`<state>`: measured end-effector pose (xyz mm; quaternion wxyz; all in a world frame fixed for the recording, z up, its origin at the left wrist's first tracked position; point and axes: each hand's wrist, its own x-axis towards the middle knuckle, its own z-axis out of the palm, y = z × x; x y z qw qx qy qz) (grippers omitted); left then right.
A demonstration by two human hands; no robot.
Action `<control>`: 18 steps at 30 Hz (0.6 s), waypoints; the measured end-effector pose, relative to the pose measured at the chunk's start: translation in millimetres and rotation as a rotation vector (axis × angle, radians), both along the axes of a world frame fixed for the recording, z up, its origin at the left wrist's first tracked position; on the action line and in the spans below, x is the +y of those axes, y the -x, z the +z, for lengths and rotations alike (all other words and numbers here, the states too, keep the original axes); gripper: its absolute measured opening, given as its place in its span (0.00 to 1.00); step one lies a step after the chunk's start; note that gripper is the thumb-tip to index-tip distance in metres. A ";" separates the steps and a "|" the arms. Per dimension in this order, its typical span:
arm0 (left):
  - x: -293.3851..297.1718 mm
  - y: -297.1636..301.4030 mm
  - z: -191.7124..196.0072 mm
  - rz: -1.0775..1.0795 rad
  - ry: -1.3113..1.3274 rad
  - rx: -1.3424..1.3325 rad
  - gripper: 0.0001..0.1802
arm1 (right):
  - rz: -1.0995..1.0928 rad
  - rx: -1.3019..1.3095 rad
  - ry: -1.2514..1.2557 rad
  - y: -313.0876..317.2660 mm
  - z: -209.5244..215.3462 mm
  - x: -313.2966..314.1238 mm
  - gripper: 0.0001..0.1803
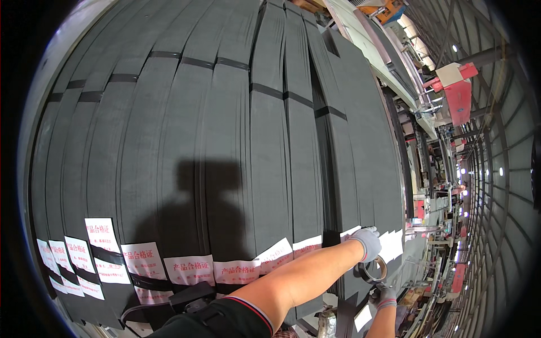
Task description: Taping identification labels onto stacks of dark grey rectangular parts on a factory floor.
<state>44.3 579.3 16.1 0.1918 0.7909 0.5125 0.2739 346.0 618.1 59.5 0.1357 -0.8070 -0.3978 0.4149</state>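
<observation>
Tape roll [366, 277] between left hand [369, 243], beside white papers [393, 247], and right hand [385, 294]; closure of either grip not discernible at this size. Judged done: grey bundles [225, 124] with black bands [233, 64] and paper labels [189, 271]. Judged unfinished: rightmost stack [367, 129], no band visible.

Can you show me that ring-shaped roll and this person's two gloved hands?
Ring-shaped roll [384, 269]: head view, on the right side of its ring.
Gloved left hand [369, 243]: head view, on its middle.
Gloved right hand [385, 294]: head view, on its middle.
</observation>
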 end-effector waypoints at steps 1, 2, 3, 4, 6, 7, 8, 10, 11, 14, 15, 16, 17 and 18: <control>-0.6 0.4 -0.1 -0.001 0.001 0.000 0.21 | -0.023 0.134 0.022 -2.6 0.5 -0.8 0.07; -1.1 1.2 -0.3 0.003 -0.005 -0.006 0.20 | -0.024 0.134 0.024 -7.1 -1.3 -1.0 0.07; -2.1 1.9 0.6 0.006 -0.013 -0.011 0.20 | -0.044 0.228 0.022 -11.2 -2.7 -1.9 0.07; -1.4 1.0 0.3 0.005 -0.013 -0.011 0.20 | -0.064 0.322 0.020 -13.6 -4.7 -1.6 0.07; -0.4 -0.8 -0.3 0.020 -0.045 -0.008 0.19 | -0.126 0.358 -0.018 -12.6 -13.9 -3.7 0.05; -0.3 -1.5 -0.8 0.021 -0.044 -0.008 0.19 | -0.187 0.393 -0.056 -11.4 -17.6 -4.0 0.03; -0.1 -2.2 -1.3 0.023 -0.052 -0.008 0.19 | -0.186 0.393 -0.055 -19.3 -18.0 -1.0 0.03; -1.1 -1.1 -2.7 0.030 -0.057 -0.006 0.19 | -0.045 0.419 0.067 -37.7 -17.6 4.6 0.04; -1.1 -1.3 -3.0 0.030 -0.068 -0.007 0.19 | -0.044 0.419 0.067 -41.1 -20.4 6.7 0.04; -2.5 -0.1 -1.8 0.026 -0.069 -0.012 0.18 | -0.037 0.389 0.018 -36.2 -22.8 4.6 0.03; -3.0 0.5 -1.6 0.022 -0.062 -0.016 0.18 | -0.051 0.386 0.014 -27.4 -19.5 0.5 0.03; -3.2 0.5 -1.5 0.024 -0.059 -0.016 0.18 | -0.065 0.384 0.009 -22.4 -18.2 -1.5 0.03; -3.4 0.4 -0.9 0.031 -0.045 -0.014 0.16 | -0.063 0.384 0.012 -27.0 -22.9 2.4 0.03; -3.4 0.0 1.2 0.035 -0.035 -0.012 0.15 | -0.107 0.427 -0.013 -33.0 -26.5 6.6 0.03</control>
